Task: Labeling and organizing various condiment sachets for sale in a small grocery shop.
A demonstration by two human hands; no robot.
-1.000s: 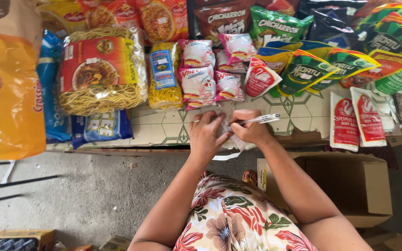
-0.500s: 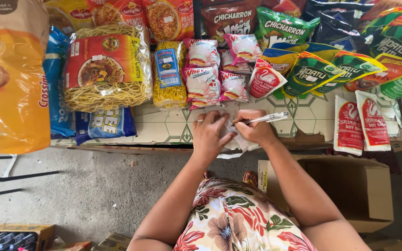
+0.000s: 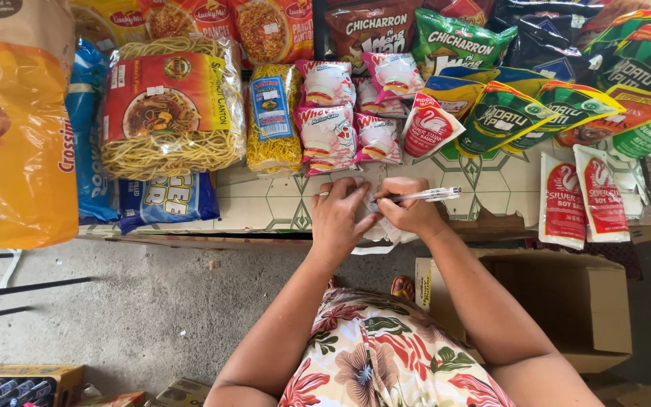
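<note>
Both hands together at the table edge, pen out, from where I'm watching.

My left hand [image 3: 337,218] pinches a small slip [image 3: 373,202], fingers curled; right hand [image 3: 410,213] grips a clear pen [image 3: 423,195] pointing toward 3 o'clock. Pink snack packs [image 3: 327,124] sit at 12, soy sauce pouches [image 3: 583,197] at 3, cardboard box [image 3: 566,301] around 4.

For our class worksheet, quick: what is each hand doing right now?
Left hand: curled, pinching a small white slip of paper.
Right hand: closed on a clear plastic pen.
</note>
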